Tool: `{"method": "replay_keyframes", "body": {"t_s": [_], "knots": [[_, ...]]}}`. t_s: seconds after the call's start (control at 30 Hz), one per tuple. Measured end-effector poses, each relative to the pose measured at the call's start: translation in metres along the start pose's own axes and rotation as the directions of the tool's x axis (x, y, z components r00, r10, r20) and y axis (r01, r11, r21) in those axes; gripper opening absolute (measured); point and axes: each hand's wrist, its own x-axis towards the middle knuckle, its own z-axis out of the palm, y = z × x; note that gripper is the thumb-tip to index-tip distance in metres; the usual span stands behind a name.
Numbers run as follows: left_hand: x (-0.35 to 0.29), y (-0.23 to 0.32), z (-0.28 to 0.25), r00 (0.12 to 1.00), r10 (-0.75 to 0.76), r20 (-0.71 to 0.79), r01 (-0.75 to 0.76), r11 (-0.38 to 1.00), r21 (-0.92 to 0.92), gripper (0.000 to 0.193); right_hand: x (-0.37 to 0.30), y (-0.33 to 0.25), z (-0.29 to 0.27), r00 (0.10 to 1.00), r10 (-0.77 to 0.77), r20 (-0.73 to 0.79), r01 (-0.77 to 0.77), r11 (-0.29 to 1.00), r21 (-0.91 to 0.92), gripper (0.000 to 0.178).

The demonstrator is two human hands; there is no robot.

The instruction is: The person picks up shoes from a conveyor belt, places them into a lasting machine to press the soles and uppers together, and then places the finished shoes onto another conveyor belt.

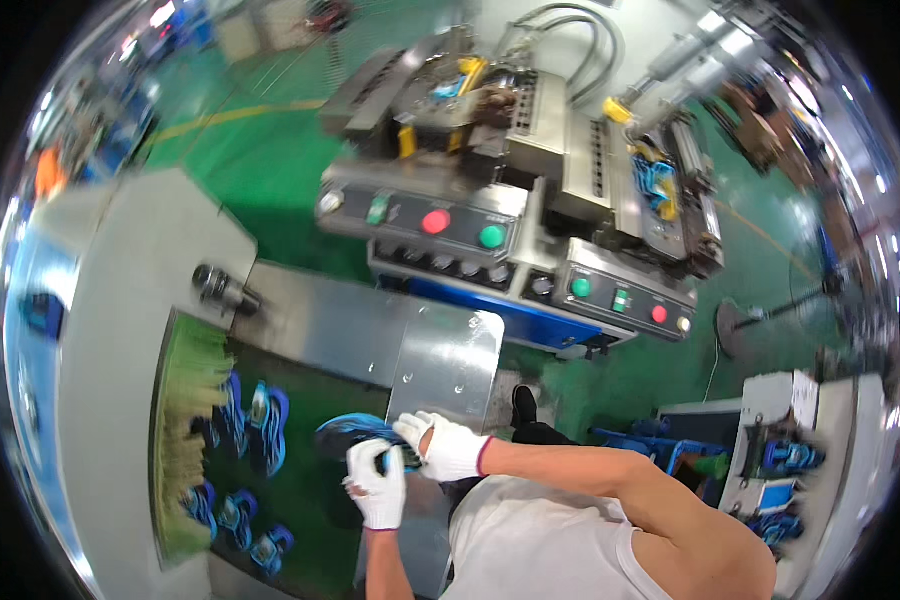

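Note:
A blue-and-black shoe (350, 425) is held between my two gloved hands, over the edge of a dark green conveyor belt (315, 400). My left hand (378, 485), in a white knit glove, curls its fingers and thumb at the near side of the shoe. On the right end of the shoe, my right hand (446, 448) closes over it in a matching glove; its fingertips are partly blurred. Several more blue-and-black shoes lie on the belt to the left, among them one shoe (268, 428) close to the tunnel's bristle curtain (185, 430).
Ahead stands a shoe-pressing machine (560, 190) with red and green buttons; blue shoe parts (655, 185) sit in its right station. A metal plate (445, 360) borders the belt. Shoes rest on a rack (790, 455) at right, near a blue cart (660, 440) and a stand fan (735, 325).

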Motion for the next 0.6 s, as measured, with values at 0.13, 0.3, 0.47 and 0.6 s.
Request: {"method": "replay_keyframes", "body": {"t_s": [0.13,0.3,0.47,0.6], "knots": [[0.085,0.142,0.075,0.901,0.407,0.149,-0.359,0.894,-0.268,0.022,-0.069,0.066,-0.1,0.905,0.257,-0.339,-0.099,0.902,0.419,0.049],[0.167,0.312,0.164,0.656,0.73,0.193,-0.582,0.652,-0.486,0.048,-0.22,0.153,-0.181,0.634,0.725,-0.269,-0.077,0.405,0.911,0.051],[0.219,0.396,0.334,0.726,0.559,0.4,-0.206,0.732,-0.65,0.052,-0.315,0.18,-0.173,0.272,0.939,-0.21,0.593,0.008,0.805,0.049],[0.262,0.443,0.489,0.748,0.325,0.579,-0.161,0.935,-0.317,0.074,-0.368,0.185,-0.137,-0.031,0.996,-0.089,0.608,0.089,0.789,0.041]]}}
